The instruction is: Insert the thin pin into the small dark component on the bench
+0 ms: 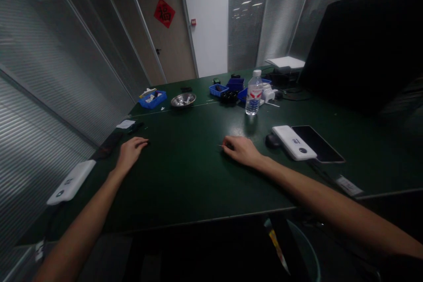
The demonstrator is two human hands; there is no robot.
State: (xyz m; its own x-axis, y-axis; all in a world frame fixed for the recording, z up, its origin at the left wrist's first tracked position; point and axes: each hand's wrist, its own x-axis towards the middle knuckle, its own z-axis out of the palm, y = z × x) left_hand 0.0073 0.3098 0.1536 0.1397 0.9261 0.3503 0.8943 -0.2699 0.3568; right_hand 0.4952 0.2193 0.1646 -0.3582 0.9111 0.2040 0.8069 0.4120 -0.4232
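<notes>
Both of my forearms reach out over a dark green table [185, 172]. My left hand [130, 152] lies palm down on the table with its fingers loosely together and slightly curled; a small dark thing shows at the fingertips, too dim to name. My right hand [240, 149] rests on the table with its fingers curled and pinched at a thin pale sliver, like a pin or a stick, that pokes out to the left. A small dark round object [272, 140] lies just right of that hand.
A white power bank [294, 142] and a dark phone [317, 143] lie right of my right hand. Another white power bank [71, 182] sits at the left edge. A water bottle [254, 93], a metal bowl [183, 100] and blue trays [152, 98] stand further back. A black monitor [366, 39] rises at right.
</notes>
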